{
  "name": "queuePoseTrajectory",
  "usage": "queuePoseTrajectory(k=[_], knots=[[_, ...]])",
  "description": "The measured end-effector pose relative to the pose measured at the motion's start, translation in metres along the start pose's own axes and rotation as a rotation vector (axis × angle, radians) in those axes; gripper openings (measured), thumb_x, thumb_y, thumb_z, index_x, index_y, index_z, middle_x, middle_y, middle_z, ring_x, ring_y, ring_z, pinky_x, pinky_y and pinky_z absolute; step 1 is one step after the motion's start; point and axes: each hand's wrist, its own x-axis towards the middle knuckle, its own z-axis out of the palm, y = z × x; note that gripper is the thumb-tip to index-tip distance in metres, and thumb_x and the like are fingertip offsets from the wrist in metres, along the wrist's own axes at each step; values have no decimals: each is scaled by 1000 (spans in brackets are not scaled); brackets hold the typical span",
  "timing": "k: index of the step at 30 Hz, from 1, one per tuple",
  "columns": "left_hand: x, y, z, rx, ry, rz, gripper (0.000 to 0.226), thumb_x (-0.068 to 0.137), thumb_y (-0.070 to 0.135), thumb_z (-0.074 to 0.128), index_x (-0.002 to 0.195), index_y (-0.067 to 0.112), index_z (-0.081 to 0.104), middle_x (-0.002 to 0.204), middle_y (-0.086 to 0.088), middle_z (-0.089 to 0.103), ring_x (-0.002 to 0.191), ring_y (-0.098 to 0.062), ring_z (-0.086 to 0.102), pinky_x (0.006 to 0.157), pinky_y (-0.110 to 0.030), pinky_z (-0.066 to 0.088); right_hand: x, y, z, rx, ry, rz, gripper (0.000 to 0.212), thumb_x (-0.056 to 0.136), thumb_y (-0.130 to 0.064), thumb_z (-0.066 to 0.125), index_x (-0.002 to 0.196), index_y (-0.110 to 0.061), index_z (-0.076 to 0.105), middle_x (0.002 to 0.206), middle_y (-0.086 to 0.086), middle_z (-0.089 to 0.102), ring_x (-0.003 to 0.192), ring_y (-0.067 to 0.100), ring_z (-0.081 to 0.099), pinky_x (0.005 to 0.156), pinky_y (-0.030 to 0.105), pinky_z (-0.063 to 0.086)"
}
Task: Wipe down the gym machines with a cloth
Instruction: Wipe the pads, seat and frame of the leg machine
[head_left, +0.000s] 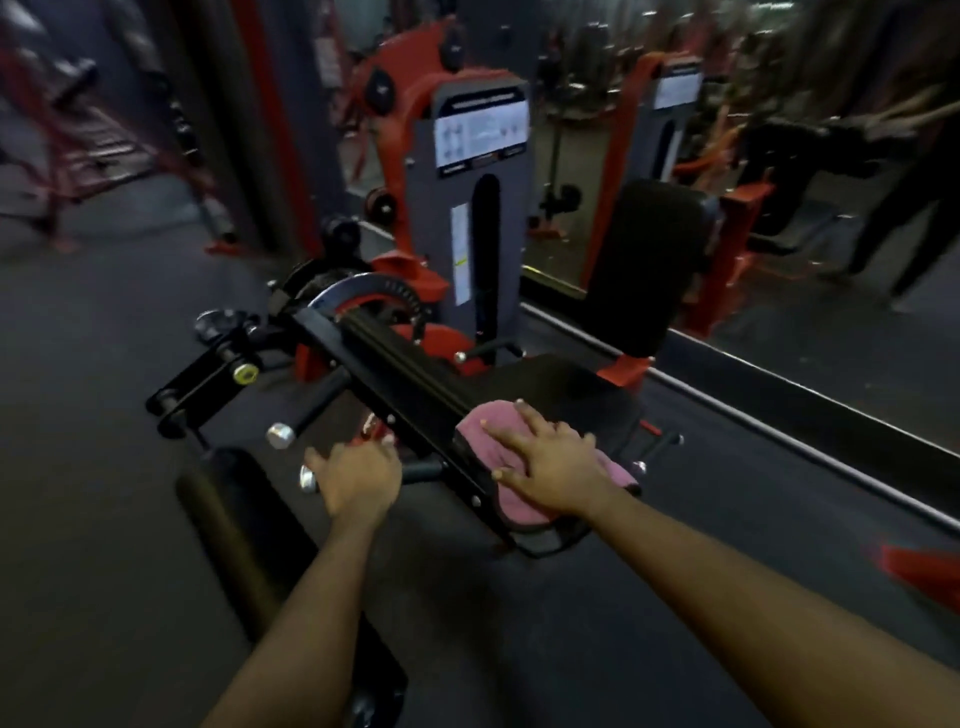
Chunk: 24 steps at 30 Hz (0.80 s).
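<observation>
Nearest, left of the black seat pad, lies a padded roller, and just past it the left hand curls its fingers over a handle bar beside the seat's front edge. The right hand lies flat, fingers spread, pressing a pink cloth onto the seat's front end, against the black lever arm. Behind the seat stand the backrest, the grey and red weight tower and a mirror

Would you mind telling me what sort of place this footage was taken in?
Most likely a commercial gym: a red-and-grey weight-stack machine with an instruction placard, its black padded seat, and a wall mirror reflecting more equipment.
</observation>
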Motion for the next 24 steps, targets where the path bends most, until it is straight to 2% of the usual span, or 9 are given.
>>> queuePoseTrajectory(k=[2,3,5,7,12,17,24], knots=[[-2,2,1,110,-35,4,55,104,45,33,95,13,77,100,-9,75,103,-30,65,106,-46,32,6,1,1,3,-25,17,78,93,-74,43,152,-63,-7,171,10,3,133,46,46,101,63,40],[-3,4,0,121,-40,-13,56,104,47,33,95,13,77,99,-9,75,101,-30,66,104,-44,33,7,1,4,-16,-14,23,79,94,-72,43,152,-61,-11,168,16,10,129,46,48,99,61,42],[-1,13,1,130,-29,-74,53,103,45,34,92,15,76,95,-9,75,95,-29,68,99,-42,32,12,2,9,-66,18,14,76,99,-66,40,154,-56,-11,152,21,34,119,44,53,93,56,45],[1,21,2,136,-15,-149,49,101,40,38,86,14,76,88,-10,75,87,-29,68,96,-41,32,23,2,14,-80,40,-25,73,102,-60,38,156,-52,-9,137,19,43,111,41,54,88,53,48],[2,26,8,171,19,-212,43,97,31,47,72,7,74,74,-16,72,73,-32,67,94,-42,34,67,-9,12,-20,24,-114,74,102,-52,44,159,-44,-3,132,22,44,108,40,54,82,49,51],[4,29,0,251,-29,-228,48,99,35,38,83,11,76,85,-11,75,83,-28,69,92,-40,33,101,-20,3,24,-47,-164,72,103,-51,41,160,-44,-2,138,25,42,112,42,54,84,49,50],[2,33,-1,251,-48,-254,49,99,35,38,82,9,75,85,-12,74,84,-29,67,90,-39,36,66,6,7,-42,-43,-229,70,104,-51,37,159,-45,-6,138,23,40,112,37,53,80,47,54]])
